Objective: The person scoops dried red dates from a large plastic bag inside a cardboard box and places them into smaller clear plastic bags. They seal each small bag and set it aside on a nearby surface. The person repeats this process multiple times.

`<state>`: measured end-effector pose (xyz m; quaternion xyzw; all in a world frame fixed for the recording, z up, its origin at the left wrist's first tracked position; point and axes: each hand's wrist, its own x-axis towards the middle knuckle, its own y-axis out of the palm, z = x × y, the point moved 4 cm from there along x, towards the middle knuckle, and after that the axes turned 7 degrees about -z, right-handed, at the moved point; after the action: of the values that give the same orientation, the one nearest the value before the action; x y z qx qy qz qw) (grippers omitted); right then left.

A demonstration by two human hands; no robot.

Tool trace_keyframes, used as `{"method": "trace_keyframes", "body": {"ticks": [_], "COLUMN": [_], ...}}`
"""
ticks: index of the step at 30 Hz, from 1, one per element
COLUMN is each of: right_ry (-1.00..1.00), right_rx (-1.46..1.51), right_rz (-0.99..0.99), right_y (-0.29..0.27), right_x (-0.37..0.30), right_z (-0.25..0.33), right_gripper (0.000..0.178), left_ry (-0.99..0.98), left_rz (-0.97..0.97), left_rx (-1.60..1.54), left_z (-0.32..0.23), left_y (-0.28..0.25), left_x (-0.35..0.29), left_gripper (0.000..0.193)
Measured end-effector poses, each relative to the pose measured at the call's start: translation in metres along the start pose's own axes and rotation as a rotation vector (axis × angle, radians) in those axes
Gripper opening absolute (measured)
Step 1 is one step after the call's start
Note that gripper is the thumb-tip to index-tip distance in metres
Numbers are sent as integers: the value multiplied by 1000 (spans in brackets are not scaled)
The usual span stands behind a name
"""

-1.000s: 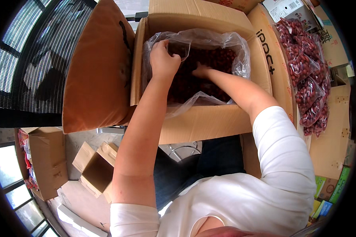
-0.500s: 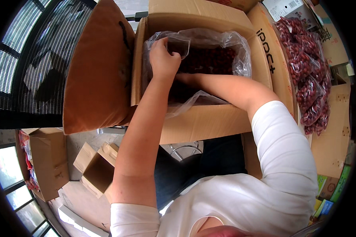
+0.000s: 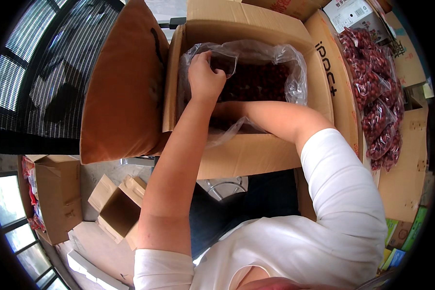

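A large open cardboard box [image 3: 256,153] in front of me is lined with a clear plastic liner [image 3: 296,72]. Inside lie many small dark-red fruits [image 3: 263,82] that look like dried dates. At the box's left side my left hand [image 3: 206,79] is closed on the rim of a small clear plastic bag [image 3: 232,60], its mouth held apart. My right hand [image 3: 226,110] reaches low into the box, just below the bag. Its fingers are hidden behind my left wrist, so their hold does not show.
Filled clear bags of red fruit [image 3: 374,92] lie on cardboard to the right. A brown cushion [image 3: 123,92] leans against the box's left side, beside a black mesh chair [image 3: 53,92]. An open small carton [image 3: 118,208] and a carton of red packets [image 3: 58,198] stand lower left.
The whole view has shifted slightly, with the box lower in it. My left hand keeps its grip on the small bag; my right hand stays low in the box.
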<state>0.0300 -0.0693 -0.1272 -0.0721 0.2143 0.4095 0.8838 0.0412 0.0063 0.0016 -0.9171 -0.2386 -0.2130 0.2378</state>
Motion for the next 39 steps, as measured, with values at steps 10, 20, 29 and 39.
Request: {"method": "trace_keyframes", "body": {"ticks": [10, 20, 29, 39], "right_ry": [-4, -30, -44, -87], "right_rx": [-100, -207, -267, -340], "right_rz": [46, 124, 179, 248], "right_y": [-3, -2, -5, 2], "right_x": [-17, -25, -30, -30], "right_z": [-2, -3, -4, 7], "right_gripper": [47, 43, 39, 36], "left_ry": [-30, -98, -109, -41], "left_rz": [18, 46, 68, 65], "left_rx": [7, -67, -94, 1], "left_z": [-2, -7, -6, 0], "left_y": [-1, -4, 1, 0], "left_x": [0, -1, -2, -1], "left_gripper": [41, 36, 35, 38]}}
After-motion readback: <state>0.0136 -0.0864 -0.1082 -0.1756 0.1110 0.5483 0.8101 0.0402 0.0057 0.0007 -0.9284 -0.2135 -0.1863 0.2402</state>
